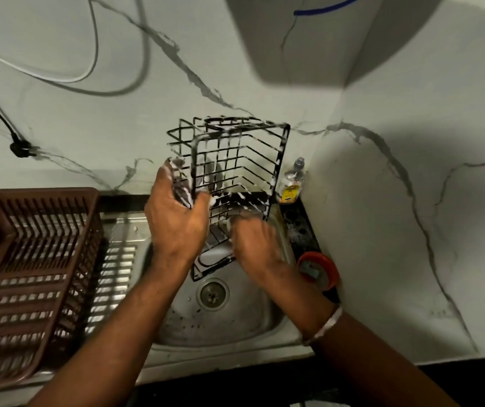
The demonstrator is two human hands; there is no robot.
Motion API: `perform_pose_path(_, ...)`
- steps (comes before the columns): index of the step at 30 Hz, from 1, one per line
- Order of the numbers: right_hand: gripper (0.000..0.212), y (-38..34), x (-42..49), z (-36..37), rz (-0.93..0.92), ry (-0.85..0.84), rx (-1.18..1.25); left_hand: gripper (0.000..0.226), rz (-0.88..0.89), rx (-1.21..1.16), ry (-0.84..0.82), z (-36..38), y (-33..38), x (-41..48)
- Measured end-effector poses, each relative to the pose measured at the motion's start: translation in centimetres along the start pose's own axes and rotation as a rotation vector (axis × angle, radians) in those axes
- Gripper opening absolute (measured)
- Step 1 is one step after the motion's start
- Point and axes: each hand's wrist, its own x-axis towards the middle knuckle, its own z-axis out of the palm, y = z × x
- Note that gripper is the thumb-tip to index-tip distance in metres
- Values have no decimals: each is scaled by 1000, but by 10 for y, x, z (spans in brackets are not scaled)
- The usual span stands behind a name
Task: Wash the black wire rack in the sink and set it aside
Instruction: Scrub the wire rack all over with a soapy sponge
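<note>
The left hand (176,218) grips the sudsy black wire rack (235,160) over the sink (235,324) — hold steady while the blurred right hand (256,245), grip unclear, scrubs each wire.

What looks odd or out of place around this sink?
Nothing looks damaged. The black wire rack, streaked with white foam, is held tilted over the sink by the left hand. Foam is spattered on the dark counter strip beside it.

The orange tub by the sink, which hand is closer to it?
Right. The right hand is just left of the orange tub, at the lower part of the black wire rack. The left hand grips the rack's left edge, farther away.
</note>
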Motion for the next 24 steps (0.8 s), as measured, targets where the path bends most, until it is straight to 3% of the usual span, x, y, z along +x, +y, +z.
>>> perform_pose_path(5, 47, 8, -24, -16, -134, -71, -126, 46, -72, 49, -3, -6, 0, 18)
perform_pose_path(8, 31, 1, -13, -17, -75, -183, -193, 50, -100, 126, -79, 4, 4, 19)
perform_pose_path(11, 22, -14, -1, -9, 59, -314, -121, 70, -96, 216, -160, 18, 11, 11)
perform_pose_path(14, 22, -21, 2, 0, 141, -295, -13, 93, -90, 310, -221, 24, 16, 12)
perform_pose_path(24, 33, -24, 9, 0, -47, -438, 57, 96, -5, 470, -436, 29, 13, 20)
